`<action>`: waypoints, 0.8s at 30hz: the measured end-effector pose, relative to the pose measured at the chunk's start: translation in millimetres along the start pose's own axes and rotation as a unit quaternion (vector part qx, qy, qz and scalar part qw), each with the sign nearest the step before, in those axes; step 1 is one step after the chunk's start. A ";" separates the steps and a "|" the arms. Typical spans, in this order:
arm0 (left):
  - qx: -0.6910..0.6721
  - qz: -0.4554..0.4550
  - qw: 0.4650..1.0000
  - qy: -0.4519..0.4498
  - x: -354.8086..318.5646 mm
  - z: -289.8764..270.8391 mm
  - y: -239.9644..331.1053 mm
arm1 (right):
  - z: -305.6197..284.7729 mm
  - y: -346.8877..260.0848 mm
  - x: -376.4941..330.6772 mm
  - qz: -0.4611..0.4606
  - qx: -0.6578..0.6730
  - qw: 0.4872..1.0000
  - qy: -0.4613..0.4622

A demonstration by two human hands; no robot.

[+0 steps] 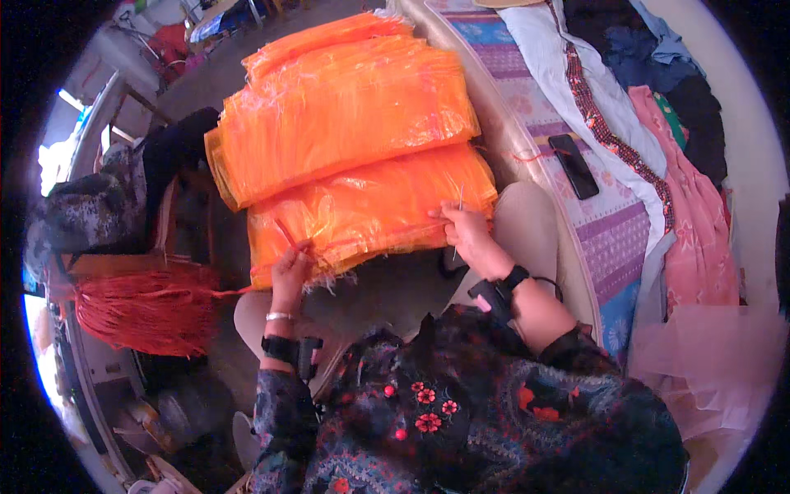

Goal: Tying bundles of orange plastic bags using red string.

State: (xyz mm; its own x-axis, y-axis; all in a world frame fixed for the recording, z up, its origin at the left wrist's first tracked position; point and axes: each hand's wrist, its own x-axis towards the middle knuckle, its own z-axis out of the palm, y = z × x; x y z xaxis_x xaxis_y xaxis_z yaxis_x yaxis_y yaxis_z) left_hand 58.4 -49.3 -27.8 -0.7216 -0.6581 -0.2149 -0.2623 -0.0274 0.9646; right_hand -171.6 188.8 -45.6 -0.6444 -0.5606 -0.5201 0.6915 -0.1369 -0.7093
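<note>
Left hand point(292, 270) holds red cord point(285, 234) at the glossy orange stack point(346, 119)

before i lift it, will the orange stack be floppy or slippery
The orange stack will likely sag, as its sheets look thin and wrinkled. Its shiny surface suggests layers may slide. So many layers piled together could make it fairly heavy.

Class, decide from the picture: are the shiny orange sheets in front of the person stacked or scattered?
Stacked: the orange sheets lie in overlapping bundles, many thin edges layered together near the left hand.
</note>
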 end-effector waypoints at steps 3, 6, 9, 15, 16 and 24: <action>0.012 0.000 1.000 0.024 -4.4 -0.1 6.9 | 3.7 -5.1 -7.9 -0.009 0.001 1.000 0.010; 0.155 0.154 0.975 0.023 -23.7 27.2 40.6 | 28.2 -2.8 -21.0 -0.168 -0.091 0.981 0.027; 0.064 0.060 0.994 -0.061 -47.8 63.5 77.0 | 62.0 -20.8 -63.5 -0.248 -0.210 0.946 -0.008; -0.040 -0.031 0.982 -0.183 -72.2 86.8 72.3 | 105.3 -15.5 -86.4 -0.089 -0.168 0.954 -0.231; -0.033 -0.057 0.975 -0.212 -74.6 84.6 68.7 | 108.1 -13.5 -86.2 -0.113 -0.177 0.956 -0.207; -0.209 -0.056 0.971 -0.101 -71.2 98.3 88.4 | 107.2 16.6 -83.9 -0.236 -0.300 0.905 -0.187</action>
State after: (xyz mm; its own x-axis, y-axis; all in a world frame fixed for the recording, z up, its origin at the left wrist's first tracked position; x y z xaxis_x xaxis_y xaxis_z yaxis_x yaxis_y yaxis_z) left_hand 23.6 69.2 57.8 -0.8257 -0.4730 -0.3073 -0.0943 -0.4214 0.9020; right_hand -71.1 146.0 37.3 -0.5888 -0.8079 0.0267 -0.0060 -0.0286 -0.9996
